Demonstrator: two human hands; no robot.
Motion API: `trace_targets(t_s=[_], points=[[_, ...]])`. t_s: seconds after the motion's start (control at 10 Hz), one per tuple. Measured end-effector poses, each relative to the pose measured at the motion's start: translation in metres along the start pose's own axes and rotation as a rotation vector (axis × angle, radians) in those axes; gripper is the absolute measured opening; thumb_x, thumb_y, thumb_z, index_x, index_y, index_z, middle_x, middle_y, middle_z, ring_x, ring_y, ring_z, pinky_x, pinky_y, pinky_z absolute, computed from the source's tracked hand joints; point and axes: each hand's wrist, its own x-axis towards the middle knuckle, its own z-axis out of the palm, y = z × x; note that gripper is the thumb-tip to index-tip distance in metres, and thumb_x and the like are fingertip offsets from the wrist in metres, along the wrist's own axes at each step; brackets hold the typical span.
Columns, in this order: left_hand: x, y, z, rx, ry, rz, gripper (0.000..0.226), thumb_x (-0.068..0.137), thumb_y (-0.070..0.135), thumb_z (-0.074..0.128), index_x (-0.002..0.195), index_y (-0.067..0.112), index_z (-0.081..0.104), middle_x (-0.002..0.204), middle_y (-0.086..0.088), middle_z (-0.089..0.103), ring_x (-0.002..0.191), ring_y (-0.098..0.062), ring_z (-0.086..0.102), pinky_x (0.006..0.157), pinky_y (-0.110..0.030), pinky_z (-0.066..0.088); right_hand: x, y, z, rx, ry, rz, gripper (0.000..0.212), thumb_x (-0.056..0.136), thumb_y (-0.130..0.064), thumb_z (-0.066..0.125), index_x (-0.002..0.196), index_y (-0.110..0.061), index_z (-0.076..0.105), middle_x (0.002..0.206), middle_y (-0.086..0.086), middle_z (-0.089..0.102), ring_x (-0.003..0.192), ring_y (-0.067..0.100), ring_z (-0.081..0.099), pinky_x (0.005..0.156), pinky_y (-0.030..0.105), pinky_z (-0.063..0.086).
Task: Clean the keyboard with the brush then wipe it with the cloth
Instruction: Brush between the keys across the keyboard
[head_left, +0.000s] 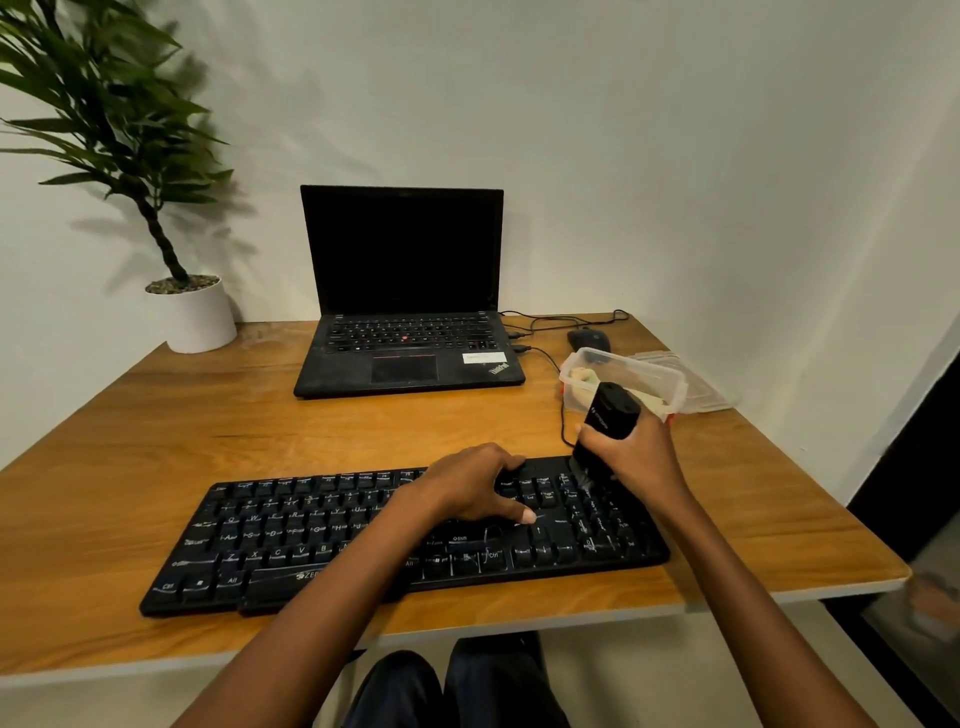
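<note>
Now, right hand (644, 457): gripping brush (610, 415), bristles working r. end of keyboard (311, 540).
Left hand (467, 486): resting open, bracing keys.
Risk: pressing too hard, popping a keycap.

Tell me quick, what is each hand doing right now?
Left hand: open, resting on the keyboard.
Right hand: closed around the black brush.

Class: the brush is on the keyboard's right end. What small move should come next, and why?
Probably sweep the brush toward the near edge: the right hand grips it, bristles on the far right keys of the keyboard, while the left hand rests on the keys beside it.
</note>
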Motion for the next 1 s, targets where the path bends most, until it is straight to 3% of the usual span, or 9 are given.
trace_targets(t_s=[0.1, 0.2, 0.3, 0.6, 0.8, 1.0], points=[[0.000, -0.002, 0.001, 0.003, -0.002, 0.006, 0.081, 0.082, 0.045, 0.067, 0.147, 0.017, 0.029, 0.150, -0.002, 0.035, 0.135, -0.022, 0.036, 0.107, -0.038, 0.036, 0.002, 0.001, -0.003, -0.034, -0.008, -0.072, 0.042, 0.076, -0.020, 0.073, 0.114, -0.013, 0.057, 0.099, 0.000, 0.061, 0.095, 0.017, 0.058, 0.077, 0.030, 0.050], [0.001, -0.002, 0.001, 0.011, -0.006, 0.011, 0.081, 0.082, 0.046, 0.067, 0.147, 0.017, 0.029, 0.150, -0.002, 0.035, 0.134, -0.022, 0.036, 0.108, -0.038, 0.036, 0.003, 0.001, -0.005, -0.015, -0.149, -0.050, 0.038, 0.075, -0.022, 0.075, 0.108, -0.017, 0.056, 0.095, 0.001, 0.063, 0.087, 0.018, 0.063, 0.058, 0.028, 0.052], [0.001, -0.003, 0.001, 0.005, -0.004, 0.014, 0.081, 0.082, 0.045, 0.067, 0.147, 0.017, 0.028, 0.150, -0.001, 0.034, 0.135, -0.022, 0.036, 0.108, -0.038, 0.036, 0.006, 0.001, -0.009, -0.053, -0.123, -0.039, 0.036, 0.074, -0.020, 0.075, 0.104, -0.017, 0.057, 0.093, 0.005, 0.063, 0.085, 0.022, 0.064, 0.052, 0.029, 0.052], [0.001, -0.003, 0.001, -0.006, -0.002, 0.009, 0.081, 0.082, 0.045, 0.067, 0.147, 0.018, 0.028, 0.150, 0.000, 0.034, 0.135, -0.021, 0.035, 0.108, -0.036, 0.035, 0.012, -0.006, -0.015, -0.059, -0.230, -0.014, 0.037, 0.076, -0.019, 0.074, 0.106, -0.018, 0.052, 0.088, -0.003, 0.060, 0.079, 0.012, 0.061, 0.049, 0.024, 0.051], [0.000, -0.002, 0.001, -0.008, 0.000, 0.009, 0.080, 0.082, 0.044, 0.066, 0.147, 0.018, 0.028, 0.151, 0.000, 0.033, 0.135, -0.021, 0.034, 0.107, -0.036, 0.034, 0.035, -0.011, -0.049, -0.109, -0.631, 0.100, 0.042, 0.074, -0.010, 0.074, 0.110, -0.006, 0.054, 0.099, 0.013, 0.064, 0.087, 0.027, 0.067, 0.058, 0.031, 0.057], [-0.001, -0.002, 0.001, 0.000, 0.002, 0.016, 0.080, 0.083, 0.044, 0.066, 0.147, 0.017, 0.028, 0.151, -0.001, 0.033, 0.135, -0.021, 0.035, 0.107, -0.036, 0.035, 0.042, -0.023, -0.045, -0.172, -0.839, 0.071, 0.040, 0.070, 0.005, 0.073, 0.103, -0.007, 0.055, 0.096, 0.011, 0.065, 0.085, 0.026, 0.068, 0.064, 0.033, 0.058]])
